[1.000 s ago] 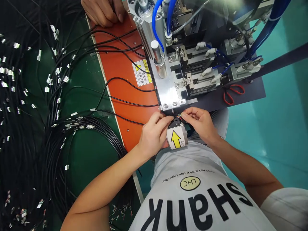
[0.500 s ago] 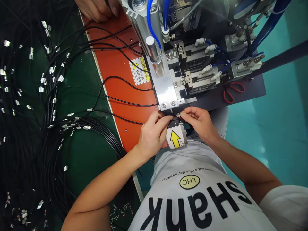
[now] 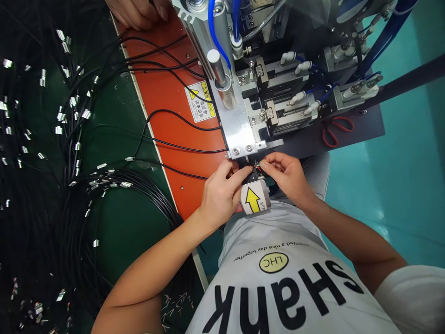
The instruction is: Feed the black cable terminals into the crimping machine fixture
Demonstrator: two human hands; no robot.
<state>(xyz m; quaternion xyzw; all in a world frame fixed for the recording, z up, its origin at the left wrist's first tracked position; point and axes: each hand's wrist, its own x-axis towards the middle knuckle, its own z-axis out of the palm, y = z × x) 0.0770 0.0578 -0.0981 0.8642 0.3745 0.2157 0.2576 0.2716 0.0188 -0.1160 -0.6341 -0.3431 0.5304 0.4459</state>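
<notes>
My left hand [image 3: 220,190] is closed at the front edge of the machine, thumb and fingertips pressed together. A black cable [image 3: 181,170] runs across the orange top and in under this hand; its gripped end is hidden by the fingers. Just to the right, my right hand [image 3: 287,174] pinches thin coloured wires [image 3: 257,165], red and green among them, between thumb and forefinger. Both sets of fingertips almost meet over a small dark fixture [image 3: 253,176]. Below it sits a metal cover with a yellow arrow label [image 3: 253,199].
A metal press plate [image 3: 239,127] stands right above my hands, beside pneumatic cylinders [image 3: 292,113]. Red-handled scissors [image 3: 337,132] lie at the right. Bundled black cables [image 3: 139,183] with silvery ends cover the green table [image 3: 128,236]. Another person's hand [image 3: 139,13] rests at the top left.
My left thumb has shifted slightly right, towards the wires. My right hand stays almost in place, still pinching them. The view has moved a little.
</notes>
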